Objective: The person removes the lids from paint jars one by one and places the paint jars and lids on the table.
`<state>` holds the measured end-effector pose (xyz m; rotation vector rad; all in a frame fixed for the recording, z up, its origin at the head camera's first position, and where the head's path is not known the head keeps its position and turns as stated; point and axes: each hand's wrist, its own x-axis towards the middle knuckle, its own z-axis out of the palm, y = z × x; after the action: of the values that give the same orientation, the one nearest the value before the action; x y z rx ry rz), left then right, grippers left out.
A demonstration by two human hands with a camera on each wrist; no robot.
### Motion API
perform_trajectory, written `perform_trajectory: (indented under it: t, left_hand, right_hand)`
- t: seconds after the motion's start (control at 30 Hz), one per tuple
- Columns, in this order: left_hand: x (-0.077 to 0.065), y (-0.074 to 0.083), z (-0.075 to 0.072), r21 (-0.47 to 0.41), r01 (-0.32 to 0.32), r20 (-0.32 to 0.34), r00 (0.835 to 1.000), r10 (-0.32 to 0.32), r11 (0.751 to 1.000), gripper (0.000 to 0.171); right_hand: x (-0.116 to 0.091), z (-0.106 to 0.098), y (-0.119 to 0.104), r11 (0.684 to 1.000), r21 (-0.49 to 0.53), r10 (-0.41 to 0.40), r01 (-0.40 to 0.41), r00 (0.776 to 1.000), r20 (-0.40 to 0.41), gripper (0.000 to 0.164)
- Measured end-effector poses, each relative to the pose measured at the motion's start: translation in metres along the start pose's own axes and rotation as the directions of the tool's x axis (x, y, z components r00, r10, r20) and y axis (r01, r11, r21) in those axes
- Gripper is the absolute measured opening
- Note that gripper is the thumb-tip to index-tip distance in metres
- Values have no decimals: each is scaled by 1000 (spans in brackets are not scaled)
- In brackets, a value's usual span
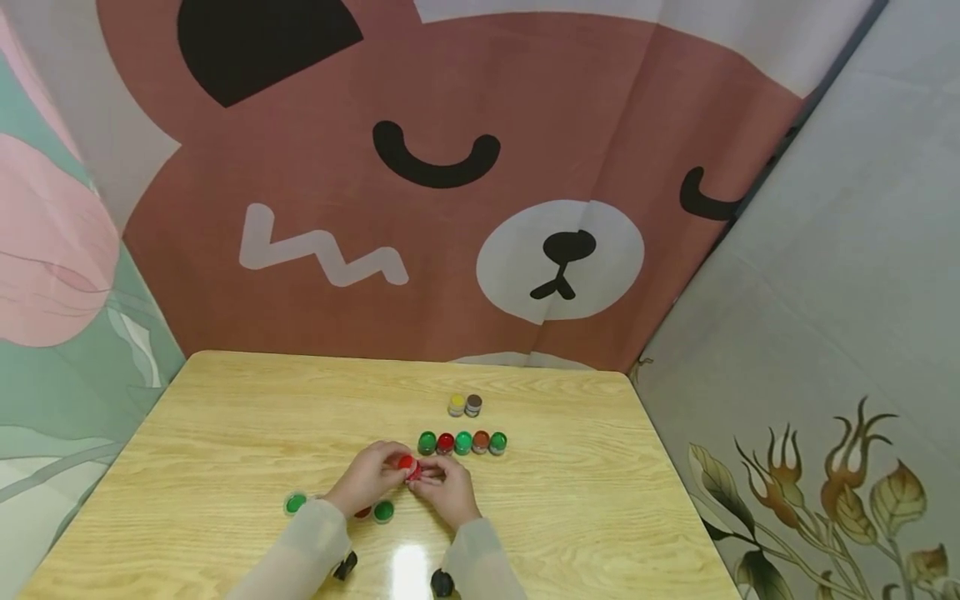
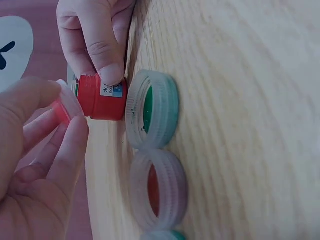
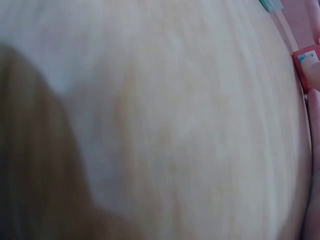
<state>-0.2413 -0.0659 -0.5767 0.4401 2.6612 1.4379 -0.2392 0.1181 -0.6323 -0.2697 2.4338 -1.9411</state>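
Observation:
In the left wrist view my left hand [image 2: 42, 160] pinches a red lid [image 2: 71, 102] with a pale rim between thumb and fingers. The lid is tilted, right beside the mouth of a small red jar [image 2: 104, 107] with a white and blue label. My right hand [image 1: 452, 493] grips that jar, its thumb on the label, close over the table. Only a corner of the jar and part of the right hand show at the right wrist view's edge. Two loose lids with clear ridged rims, one green [image 2: 167, 107] and one red-brown [image 2: 175, 190], lie near the jar.
Beyond the hands stands a row of several small jars [image 1: 463, 442] with green, red and brown tops. Farther back are a yellow-topped jar [image 1: 457, 405] and a brown-topped jar [image 1: 473, 405]. Another green lid [image 1: 296, 502] lies left of the left forearm on the wooden table [image 1: 600, 508].

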Motion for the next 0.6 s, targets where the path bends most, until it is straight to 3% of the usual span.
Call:
perform_trajectory:
  t: [0.17, 0.37, 0.6]
  left_hand:
    - [-5, -8, -5, -97, 32, -78, 996, -40, 995, 27]
    - [-17, -15, -18, -215, 97, -149, 980, -130, 972, 27]
    - [-36, -17, -37, -217, 139, -193, 964, -182, 966, 29]
  right_hand:
    - [-1, 2, -1, 1000, -12, -17, 17, 999, -29, 31]
    - [-3, 9, -7, 998, -13, 64, -65, 994, -89, 31]
    - [-2, 17, -16, 994, -60, 77, -88, 983, -166, 29]
